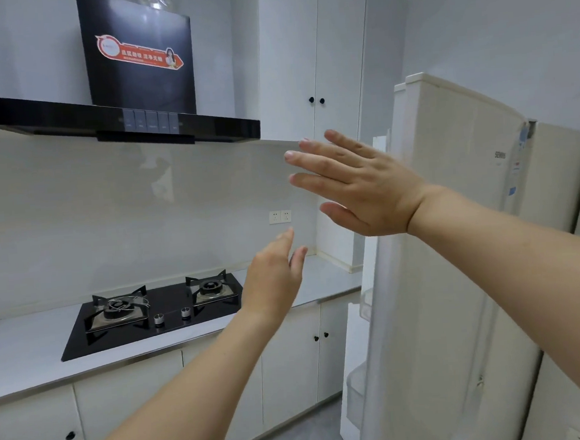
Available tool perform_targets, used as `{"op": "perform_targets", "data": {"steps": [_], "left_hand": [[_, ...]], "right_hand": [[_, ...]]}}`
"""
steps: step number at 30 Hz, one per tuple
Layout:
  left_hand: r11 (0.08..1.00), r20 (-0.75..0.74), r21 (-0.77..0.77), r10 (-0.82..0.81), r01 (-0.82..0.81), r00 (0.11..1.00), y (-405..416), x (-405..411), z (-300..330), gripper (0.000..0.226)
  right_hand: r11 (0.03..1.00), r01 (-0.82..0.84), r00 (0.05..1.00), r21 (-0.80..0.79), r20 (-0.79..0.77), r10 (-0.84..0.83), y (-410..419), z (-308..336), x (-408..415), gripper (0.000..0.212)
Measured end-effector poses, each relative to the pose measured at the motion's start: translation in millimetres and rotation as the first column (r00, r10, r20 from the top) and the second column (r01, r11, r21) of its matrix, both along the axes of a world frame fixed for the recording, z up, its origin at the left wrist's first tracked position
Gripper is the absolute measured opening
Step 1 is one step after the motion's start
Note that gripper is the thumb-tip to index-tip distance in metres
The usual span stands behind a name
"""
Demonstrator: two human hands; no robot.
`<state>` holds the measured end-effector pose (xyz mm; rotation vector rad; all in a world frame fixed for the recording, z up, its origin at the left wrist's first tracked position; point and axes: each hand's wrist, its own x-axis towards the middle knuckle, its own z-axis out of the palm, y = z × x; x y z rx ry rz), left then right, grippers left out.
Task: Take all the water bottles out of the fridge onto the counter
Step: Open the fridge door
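Observation:
A cream fridge [476,158] stands at the right, and its door [409,331] hangs partly ajar toward me, edge on. The inside is hidden, so no water bottles show. My right hand [358,184] is raised in the air in front of the door's upper part, fingers straight and spread, holding nothing. Lower and to the left, my left hand [275,275] reaches forward over the pale counter [323,279], fingers relaxed and empty.
A black two-burner gas hob [157,311] is set into the counter, under a black range hood [127,121]. White cabinets [292,364] run below the counter, and a tall cupboard [311,56] fills the corner. Two wall sockets [280,216] sit on the backsplash.

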<state>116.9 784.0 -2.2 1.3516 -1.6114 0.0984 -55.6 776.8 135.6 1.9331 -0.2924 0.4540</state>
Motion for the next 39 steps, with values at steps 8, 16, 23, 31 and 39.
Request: {"op": "perform_targets", "data": {"steps": [8, 16, 23, 31, 39], "left_hand": [[0.991, 0.047, 0.024, 0.132, -0.134, 0.99, -35, 135, 5, 0.051], [0.967, 0.141, 0.061, 0.238, -0.248, 0.961, -62, 271, 9, 0.053], [0.946, 0.169, 0.121, 0.28, -0.301, 0.945, -87, 335, 2, 0.054], [0.932, 0.24, 0.186, 0.265, -0.312, 0.934, -160, 352, -11, 0.055], [0.938, 0.31, 0.21, 0.203, -0.275, 0.929, -284, 331, -24, 0.059]], "right_hand": [[0.992, 0.04, 0.998, 0.118, 0.045, -0.046, -45, -10, 96, 0.05], [0.97, 0.046, 0.986, 0.238, 0.145, -0.082, -98, -30, 217, 0.054], [0.924, 0.067, 0.964, 0.377, 0.213, -0.157, -141, -52, 287, 0.057], [0.827, 0.145, 0.915, 0.543, 0.244, -0.321, -213, -96, 307, 0.061], [0.744, 0.227, 0.879, 0.628, 0.197, -0.434, -310, -127, 274, 0.071]]}}
